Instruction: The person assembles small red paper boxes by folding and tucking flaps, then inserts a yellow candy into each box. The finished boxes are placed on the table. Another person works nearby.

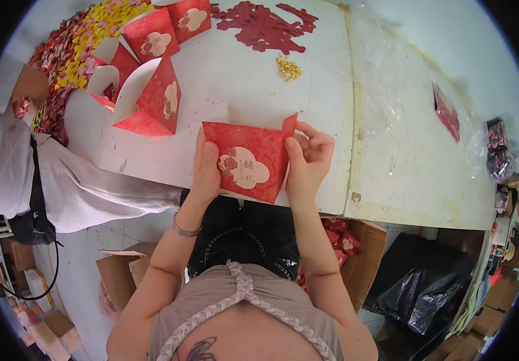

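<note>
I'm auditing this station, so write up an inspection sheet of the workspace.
Surface: white table, marked with small dark specks.
Job's things: red box, held; open red boxes at upper left.
Clutter: dark red strips, small gold pieces, heap of yellow pieces.
Hands: left hand grips the box's left side, right hand its right edge.
Cables: black cord at left; cannot tell if electrical.
Surroundings: co-worker at left; cardboard box and black plastic bag below table height.

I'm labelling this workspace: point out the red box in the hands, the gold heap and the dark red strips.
Red box [248,163]: head view, pale label on its front panel.
Gold heap [287,69]: head view, middle of the heap.
Dark red strips [264,25]: head view, middle of the pile.
</note>
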The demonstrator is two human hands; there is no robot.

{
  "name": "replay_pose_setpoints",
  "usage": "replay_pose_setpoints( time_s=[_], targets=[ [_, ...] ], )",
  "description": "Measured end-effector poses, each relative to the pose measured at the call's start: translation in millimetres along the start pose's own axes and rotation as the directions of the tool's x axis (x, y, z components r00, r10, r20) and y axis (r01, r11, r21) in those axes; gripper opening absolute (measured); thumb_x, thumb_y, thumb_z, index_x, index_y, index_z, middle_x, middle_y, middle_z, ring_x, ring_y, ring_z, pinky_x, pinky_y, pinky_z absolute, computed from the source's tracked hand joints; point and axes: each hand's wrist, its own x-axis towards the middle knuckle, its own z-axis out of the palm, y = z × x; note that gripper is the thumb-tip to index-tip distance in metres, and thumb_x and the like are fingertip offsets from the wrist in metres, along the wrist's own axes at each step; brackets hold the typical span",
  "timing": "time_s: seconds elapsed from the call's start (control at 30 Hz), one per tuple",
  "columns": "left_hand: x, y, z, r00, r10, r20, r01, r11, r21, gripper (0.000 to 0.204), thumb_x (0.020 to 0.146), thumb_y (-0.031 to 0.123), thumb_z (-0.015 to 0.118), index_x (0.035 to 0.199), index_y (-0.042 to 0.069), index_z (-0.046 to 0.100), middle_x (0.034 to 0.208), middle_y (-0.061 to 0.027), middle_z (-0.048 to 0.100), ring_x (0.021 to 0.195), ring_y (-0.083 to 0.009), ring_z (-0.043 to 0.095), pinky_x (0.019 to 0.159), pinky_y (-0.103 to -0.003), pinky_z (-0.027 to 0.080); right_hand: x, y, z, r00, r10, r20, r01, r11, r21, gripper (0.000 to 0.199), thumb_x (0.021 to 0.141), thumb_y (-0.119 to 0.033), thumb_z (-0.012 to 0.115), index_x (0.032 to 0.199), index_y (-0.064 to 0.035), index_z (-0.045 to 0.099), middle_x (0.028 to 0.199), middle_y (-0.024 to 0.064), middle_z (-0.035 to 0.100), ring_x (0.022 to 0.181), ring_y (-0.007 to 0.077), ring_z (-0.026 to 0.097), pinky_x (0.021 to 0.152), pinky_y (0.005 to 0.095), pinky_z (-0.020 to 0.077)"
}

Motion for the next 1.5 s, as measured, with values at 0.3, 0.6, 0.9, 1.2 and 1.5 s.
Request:
replay_pose_setpoints(
  time_s=[0.3,0.6,0.9,1.2,1.5],
  targets=[
    [-1,0,1,0.995,0.062,-0.083,-0.059,0.998,0.039,0.024,0.093,0.025,0.055,0.097,0.002,0.050,0.104,-0.0038,0.057,0.087,-0.0083,0.052,0.082,-0.025,0.044,-8,7,0,0.964,-0.207,0.169,0.258,0.883,-0.393,0.018,0.080,-0.008,0.069,0.087,-0.0005,0.054,0.121,0.0171,0.051,0.096,0.0159,0.053,0.075,0.0257,0.0442],
    [-13,7,14,0.970,-0.019,-0.243,0.096,0.946,0.310,0.015,0.090,0.011,0.057,0.091,-0.003,0.060,0.100,-0.0042,0.058,0.090,-0.0096,0.052,0.081,-0.023,0.043,-9,20,-2,0.968,-0.248,0.046,0.250,0.924,-0.289,0.013,0.085,-0.007,0.063,0.081,0.0022,0.054,0.125,0.0222,0.052,0.101,0.0199,0.056,0.081,0.0295,0.0454],
    [14,23,18,0.987,0.162,-0.015,-0.152,0.953,0.263,0.019,0.090,0.015,0.058,0.098,-0.002,0.057,0.088,0.0001,0.059,0.080,-0.0059,0.052,0.070,-0.020,0.043,-15,13,-4,0.961,-0.233,0.153,0.274,0.883,-0.381,0.012,0.086,-0.008,0.062,0.084,0.0014,0.055,0.102,0.0136,0.060,0.087,0.0150,0.056,0.075,0.0268,0.0451],
    [18,23,11,1.000,0.022,-0.001,-0.020,0.934,0.356,0.010,0.088,0.010,0.061,0.090,0.001,0.058,0.078,0.0019,0.058,0.071,-0.0029,0.049,0.064,-0.019,0.043,6,2,6,0.990,-0.034,0.137,0.097,0.868,-0.487,0.016,0.081,-0.009,0.069,0.081,-0.0014,0.055,0.080,0.0043,0.057,0.070,0.0098,0.053,0.066,0.0229,0.0442],
    [33,26,12,0.970,-0.239,0.053,0.236,0.970,0.051,0.017,0.094,0.014,0.051,0.103,0.000,0.054,0.092,-0.0019,0.060,0.080,-0.0043,0.054,0.071,-0.020,0.046,8,10,12,0.988,-0.123,0.090,0.147,0.929,-0.339,0.017,0.084,-0.007,0.066,0.078,-0.0038,0.051,0.076,0.0002,0.054,0.062,0.0049,0.046,0.056,0.0191,0.0374]
  ],
)
